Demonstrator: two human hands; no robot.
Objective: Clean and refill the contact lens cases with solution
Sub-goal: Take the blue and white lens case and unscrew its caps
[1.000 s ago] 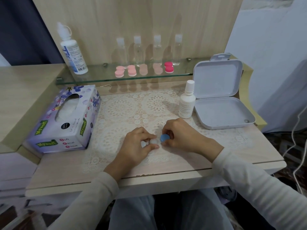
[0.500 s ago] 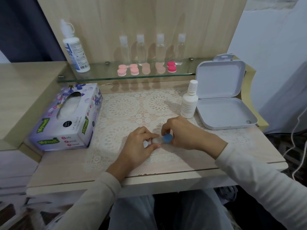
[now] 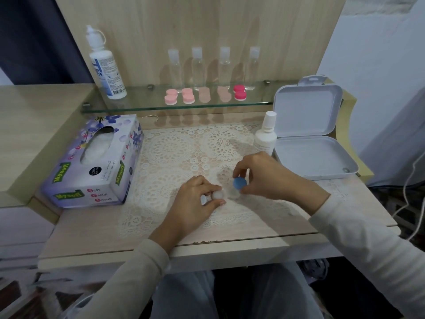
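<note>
Left hand (image 3: 195,203) pinches lens case (image 3: 217,195); right hand (image 3: 266,178) pinches blue cap (image 3: 239,183), both near small bottle (image 3: 265,137). Advice: brace case flat, turn cap level.

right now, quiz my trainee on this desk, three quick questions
1. True or false: the white box stands open.
2. The right hand pinches a cap of which colour? A blue, B green, C yellow.
3. Fill in the number: ___ clear bottles stand on the glass shelf.

Key: 1 true; 2 A; 3 four.
</note>
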